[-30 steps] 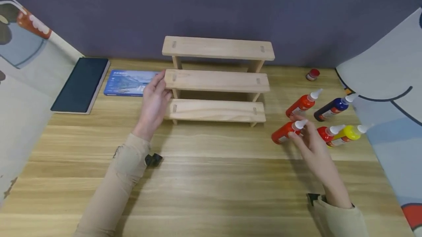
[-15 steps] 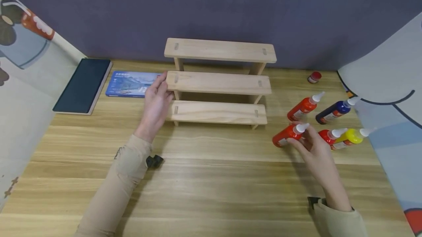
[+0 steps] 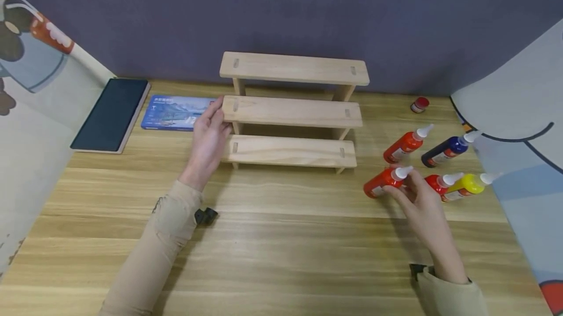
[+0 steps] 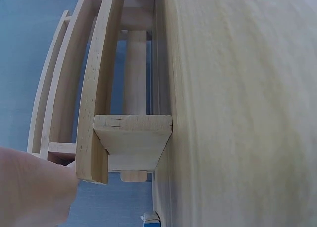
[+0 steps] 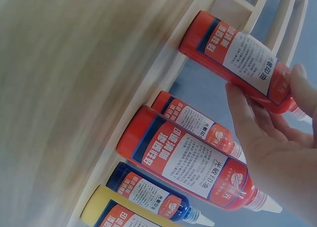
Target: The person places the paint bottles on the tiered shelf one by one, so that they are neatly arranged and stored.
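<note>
Red bottle [image 3: 379, 183] is pinched by forward-reaching right grip [image 3: 420, 203].

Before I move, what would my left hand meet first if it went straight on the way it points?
Your left hand would first meet the left end of the wooden middle step, which it seems to hold. The top step may come next, but depth is unclear.

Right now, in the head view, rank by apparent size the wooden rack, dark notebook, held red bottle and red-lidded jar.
1. Wooden rack
2. Dark notebook
3. Held red bottle
4. Red-lidded jar
</note>
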`<control>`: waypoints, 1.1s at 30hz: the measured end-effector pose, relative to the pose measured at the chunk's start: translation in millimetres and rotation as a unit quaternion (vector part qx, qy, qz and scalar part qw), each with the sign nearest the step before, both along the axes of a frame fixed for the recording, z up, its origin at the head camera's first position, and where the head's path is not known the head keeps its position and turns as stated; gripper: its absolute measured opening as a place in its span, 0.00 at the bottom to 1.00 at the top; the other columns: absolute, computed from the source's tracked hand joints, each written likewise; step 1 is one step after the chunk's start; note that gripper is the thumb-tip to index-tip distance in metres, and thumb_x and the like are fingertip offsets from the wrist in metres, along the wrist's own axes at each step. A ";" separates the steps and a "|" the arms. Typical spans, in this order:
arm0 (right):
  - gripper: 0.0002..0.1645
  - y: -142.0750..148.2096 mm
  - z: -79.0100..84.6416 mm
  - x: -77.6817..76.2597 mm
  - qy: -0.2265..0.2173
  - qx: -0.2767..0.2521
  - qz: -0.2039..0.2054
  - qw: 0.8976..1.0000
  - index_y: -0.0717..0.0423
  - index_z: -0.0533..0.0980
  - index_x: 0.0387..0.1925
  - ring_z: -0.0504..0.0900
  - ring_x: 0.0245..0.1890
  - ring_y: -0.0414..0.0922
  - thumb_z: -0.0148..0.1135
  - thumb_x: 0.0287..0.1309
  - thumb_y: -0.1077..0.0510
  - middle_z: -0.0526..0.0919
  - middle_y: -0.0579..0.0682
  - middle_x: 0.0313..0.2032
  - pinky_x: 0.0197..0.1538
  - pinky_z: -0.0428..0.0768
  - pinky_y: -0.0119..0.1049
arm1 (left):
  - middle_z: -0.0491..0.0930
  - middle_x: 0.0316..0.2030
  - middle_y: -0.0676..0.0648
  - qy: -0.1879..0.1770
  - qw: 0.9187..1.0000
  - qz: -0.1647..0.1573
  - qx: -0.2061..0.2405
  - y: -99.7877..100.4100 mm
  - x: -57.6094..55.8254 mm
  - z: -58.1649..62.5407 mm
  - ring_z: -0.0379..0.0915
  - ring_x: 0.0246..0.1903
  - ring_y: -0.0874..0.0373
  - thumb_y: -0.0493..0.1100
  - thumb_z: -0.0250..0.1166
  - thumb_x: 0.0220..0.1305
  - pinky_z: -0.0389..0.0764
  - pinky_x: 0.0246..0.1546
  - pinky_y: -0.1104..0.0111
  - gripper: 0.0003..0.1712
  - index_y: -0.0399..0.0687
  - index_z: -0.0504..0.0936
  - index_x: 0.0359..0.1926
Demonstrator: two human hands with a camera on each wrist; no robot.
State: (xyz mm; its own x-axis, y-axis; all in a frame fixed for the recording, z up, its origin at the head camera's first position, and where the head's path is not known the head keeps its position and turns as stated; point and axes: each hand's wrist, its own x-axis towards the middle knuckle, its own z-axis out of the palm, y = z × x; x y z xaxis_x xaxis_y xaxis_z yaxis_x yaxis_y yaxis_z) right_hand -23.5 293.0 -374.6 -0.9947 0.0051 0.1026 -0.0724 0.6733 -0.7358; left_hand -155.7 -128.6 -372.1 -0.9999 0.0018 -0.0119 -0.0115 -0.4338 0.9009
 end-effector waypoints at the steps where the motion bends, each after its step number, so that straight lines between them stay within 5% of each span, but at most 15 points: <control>1: 0.32 -0.3 0.2 0.5 0.003 0.001 0.000 1.000 0.69 0.70 0.71 0.81 0.56 0.64 0.69 0.71 0.66 0.79 0.70 0.63 0.52 0.72 0.07 | 0.45 0.85 0.38 0.000 1.000 0.000 0.000 -0.3 -0.3 -0.4 0.49 0.82 0.47 0.36 0.39 0.88 0.56 0.82 0.61 0.31 0.34 0.46 0.84; 8: 0.31 -2.6 0.4 3.2 0.022 0.007 -0.002 1.000 0.69 0.71 0.69 0.82 0.55 0.59 0.70 0.69 0.68 0.81 0.67 0.63 0.53 0.72 0.08 | 0.47 0.84 0.37 0.003 1.000 0.002 -0.007 -0.4 -0.5 -2.4 0.50 0.82 0.46 0.35 0.38 0.88 0.56 0.82 0.61 0.31 0.33 0.47 0.84; 15: 0.31 -1.9 2.2 1.7 0.040 0.013 -0.006 0.999 0.68 0.73 0.69 0.75 0.50 0.23 0.72 0.67 0.68 0.82 0.65 0.62 0.51 0.74 0.08 | 0.46 0.84 0.35 0.007 1.000 0.003 -0.006 -0.8 -0.7 -2.8 0.49 0.82 0.45 0.35 0.38 0.88 0.56 0.82 0.61 0.31 0.32 0.46 0.84; 23: 0.31 -9.2 15.6 -5.0 0.069 0.014 0.003 0.998 0.68 0.75 0.66 0.83 0.54 0.55 0.74 0.63 0.71 0.83 0.65 0.60 0.53 0.74 0.10 | 0.48 0.84 0.36 0.009 1.000 0.004 -0.004 -0.7 0.3 -2.0 0.51 0.82 0.45 0.35 0.39 0.88 0.58 0.81 0.61 0.31 0.32 0.47 0.84; 28: 0.29 -15.1 29.0 -10.1 0.089 0.015 0.008 0.996 0.70 0.75 0.63 0.83 0.54 0.44 0.74 0.63 0.71 0.83 0.65 0.58 0.53 0.75 0.10 | 0.49 0.84 0.36 0.009 1.000 0.003 -0.001 -0.6 0.8 -1.5 0.51 0.81 0.45 0.35 0.39 0.88 0.59 0.81 0.62 0.31 0.33 0.47 0.84; 33: 0.29 -18.6 42.7 -15.2 0.100 0.023 0.015 0.995 0.70 0.75 0.64 0.84 0.52 0.53 0.73 0.64 0.70 0.83 0.66 0.58 0.52 0.74 0.09 | 0.49 0.84 0.36 0.010 1.000 0.003 -0.003 0.1 1.2 -1.1 0.52 0.81 0.45 0.35 0.39 0.88 0.59 0.81 0.63 0.31 0.32 0.47 0.84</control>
